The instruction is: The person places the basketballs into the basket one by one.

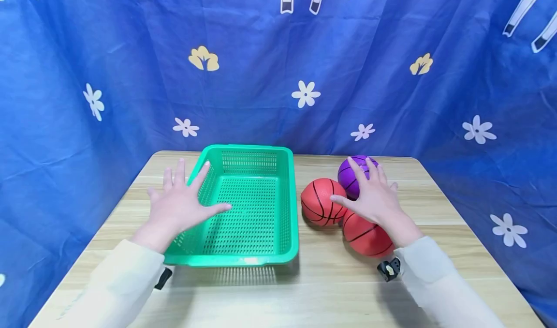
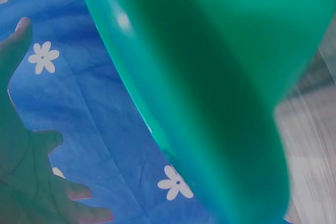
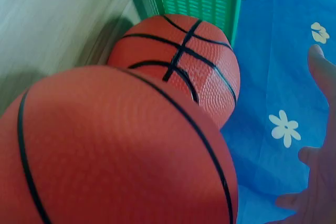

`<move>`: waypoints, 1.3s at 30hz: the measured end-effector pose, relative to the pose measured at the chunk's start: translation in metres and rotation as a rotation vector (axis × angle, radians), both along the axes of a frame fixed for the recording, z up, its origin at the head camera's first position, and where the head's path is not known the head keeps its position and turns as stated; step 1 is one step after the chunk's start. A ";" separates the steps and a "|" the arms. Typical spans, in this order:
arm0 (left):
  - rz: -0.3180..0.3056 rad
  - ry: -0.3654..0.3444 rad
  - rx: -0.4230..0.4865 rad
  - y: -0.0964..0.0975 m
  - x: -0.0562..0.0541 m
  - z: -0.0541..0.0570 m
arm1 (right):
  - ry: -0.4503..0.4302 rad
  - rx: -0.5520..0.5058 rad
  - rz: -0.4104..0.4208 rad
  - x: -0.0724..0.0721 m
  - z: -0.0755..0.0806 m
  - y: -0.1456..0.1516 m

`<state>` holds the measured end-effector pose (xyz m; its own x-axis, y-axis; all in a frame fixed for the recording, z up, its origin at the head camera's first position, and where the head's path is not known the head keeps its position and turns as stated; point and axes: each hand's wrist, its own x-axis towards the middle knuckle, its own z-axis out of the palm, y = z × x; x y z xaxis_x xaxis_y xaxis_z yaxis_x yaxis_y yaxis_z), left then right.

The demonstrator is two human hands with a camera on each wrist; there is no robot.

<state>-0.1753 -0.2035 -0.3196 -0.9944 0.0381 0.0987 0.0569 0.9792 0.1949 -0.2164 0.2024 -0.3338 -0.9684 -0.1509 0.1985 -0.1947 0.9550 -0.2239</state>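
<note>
Sleeves (image 1: 117, 279) nearest, left hand (image 1: 177, 206) and right hand (image 1: 375, 196) fingers wide, empty; balls (image 1: 321, 202) look light, grippy, cup sides; basket (image 1: 250, 162) likely stiff, use rim (image 1: 217, 260).

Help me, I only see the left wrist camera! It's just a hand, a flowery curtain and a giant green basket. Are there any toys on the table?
Observer: Yes, two red balls and a purple ball sit to the right of the basket.

Operator: Ooh, purple! Is it in front of the red ones?

Observer: No, in the head view it sits behind both, closest of the three to the curtain.

Operator: Is the other hand grabbing a ball?

Observer: No, the right hand has its fingers spread, not curled round any ball.
</note>
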 end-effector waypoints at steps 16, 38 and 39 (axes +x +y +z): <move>0.031 0.010 0.023 -0.035 0.005 0.003 | -0.021 -0.032 -0.061 0.008 -0.001 0.043; 0.053 -0.010 0.081 -0.080 0.018 -0.023 | -0.102 -0.123 -0.059 0.026 -0.021 0.075; 0.054 -0.012 0.083 -0.081 0.018 -0.024 | -0.108 -0.127 -0.058 0.027 -0.022 0.076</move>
